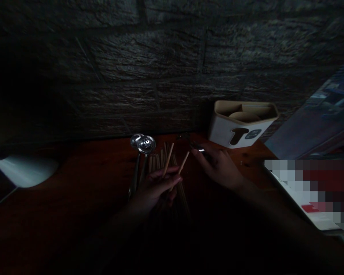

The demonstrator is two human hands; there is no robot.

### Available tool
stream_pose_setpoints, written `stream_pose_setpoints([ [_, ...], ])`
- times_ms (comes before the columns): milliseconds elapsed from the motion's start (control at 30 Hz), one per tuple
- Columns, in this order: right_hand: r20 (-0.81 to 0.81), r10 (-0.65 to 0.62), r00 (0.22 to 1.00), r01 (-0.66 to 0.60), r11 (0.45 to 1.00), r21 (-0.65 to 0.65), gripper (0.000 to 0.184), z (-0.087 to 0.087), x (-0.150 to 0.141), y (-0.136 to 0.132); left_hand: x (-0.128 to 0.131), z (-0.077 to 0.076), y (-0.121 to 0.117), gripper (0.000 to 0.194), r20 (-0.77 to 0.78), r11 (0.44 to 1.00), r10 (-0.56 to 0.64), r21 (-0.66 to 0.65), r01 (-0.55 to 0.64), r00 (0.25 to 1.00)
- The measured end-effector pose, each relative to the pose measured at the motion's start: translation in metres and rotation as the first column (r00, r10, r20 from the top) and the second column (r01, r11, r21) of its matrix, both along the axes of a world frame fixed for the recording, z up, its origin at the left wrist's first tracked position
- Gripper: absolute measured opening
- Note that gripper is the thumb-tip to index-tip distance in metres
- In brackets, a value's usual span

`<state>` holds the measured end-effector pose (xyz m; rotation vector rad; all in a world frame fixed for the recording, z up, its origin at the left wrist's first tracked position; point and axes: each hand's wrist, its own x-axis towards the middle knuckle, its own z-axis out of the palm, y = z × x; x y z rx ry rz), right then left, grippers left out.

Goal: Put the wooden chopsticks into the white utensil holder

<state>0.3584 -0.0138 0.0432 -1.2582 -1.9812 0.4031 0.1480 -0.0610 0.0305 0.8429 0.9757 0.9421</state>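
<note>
My left hand (162, 185) is closed around two wooden chopsticks (167, 160), which point up and away from me with their ends apart. Beneath and beside it, several more chopsticks (157, 161) lie in a row on the wooden table (88, 172). To the right, my right hand (219, 168) is closed on a shiny metal utensil (200, 149); in the dark its kind cannot be made out. Left of the chopsticks lie two metal ladles, a slotted ladle (146, 144) and another ladle (135, 140) partly behind it.
A white utensil holder (237, 131) with a tan rim and inner compartments stands at the back right, near the brick wall (166, 91). A pale object (27, 170) is at the left. On the right is a blurred-out white and red item (309, 194). Deep shadow covers the front.
</note>
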Motion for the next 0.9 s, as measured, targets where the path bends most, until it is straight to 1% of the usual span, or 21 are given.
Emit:
stream_pose_setpoints([
  [67,-0.068,0.082,0.994,-0.083,0.996,-0.01,0.036,0.002,-0.004,-0.005,-0.001,-0.001,0.001,0.044,0.01,1.0,0.015,-0.005,-0.015,1.0],
  [167,-0.148,0.122,0.981,-0.127,0.992,-0.026,0.039,0.001,-0.008,-0.011,-0.003,0.0,0.001,0.039,0.027,0.999,0.012,-0.038,-0.011,1.0],
  [300,-0.185,0.101,0.978,-0.107,0.994,-0.026,0.039,0.0,-0.01,-0.013,-0.004,0.003,-0.001,0.038,0.036,0.997,-0.008,-0.076,0.01,0.999],
  [400,-0.217,0.093,0.972,-0.098,0.995,-0.013,0.034,-0.001,-0.012,-0.014,-0.003,0.006,-0.002,0.039,0.053,0.998,-0.019,-0.054,0.022,0.998],
  [500,-0.244,0.073,0.967,-0.075,0.997,0.002,0.031,-0.002,-0.015,-0.016,-0.002,0.008,-0.003,0.04,0.052,0.999,-0.002,-0.032,0.004,0.999],
  [633,-0.259,0.047,0.965,-0.05,0.999,-0.004,0.034,-0.004,-0.016,-0.018,-0.002,0.009,-0.002,0.045,0.02,1.0,0.011,0.0,-0.011,1.0],
  [800,-0.227,0.042,0.973,-0.044,0.999,-0.005,0.039,0.001,-0.014,-0.018,-0.005,0.007,-0.001,0.042,0.036,1.0,0.014,-0.004,-0.014,0.999],
  [900,-0.235,0.034,0.971,-0.033,0.999,0.008,0.041,0.003,-0.014,-0.02,-0.004,0.009,-0.001,0.042,0.033,0.999,0.038,-0.009,-0.037,0.999],
])
